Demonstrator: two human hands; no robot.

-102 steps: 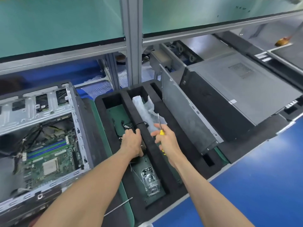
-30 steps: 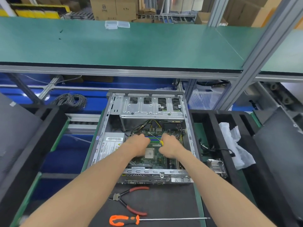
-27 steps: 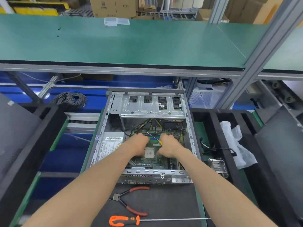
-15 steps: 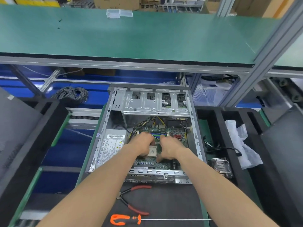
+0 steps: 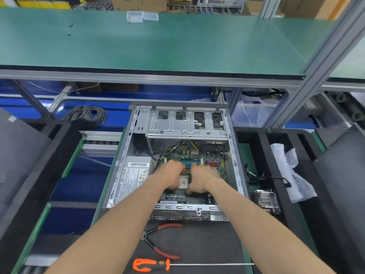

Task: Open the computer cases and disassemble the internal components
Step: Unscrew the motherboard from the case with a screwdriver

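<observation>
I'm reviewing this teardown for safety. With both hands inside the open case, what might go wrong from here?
The left hand and right hand crowd the bare CPU, so a slip may damage it. Loose cables above could snag. The pliers and orange screwdriver lie under the forearms and may get knocked.

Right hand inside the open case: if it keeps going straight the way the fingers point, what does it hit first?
Likely the blue memory slots on the motherboard, just beyond the right hand. Depth is unclear; the fingers may already touch the board.
</observation>
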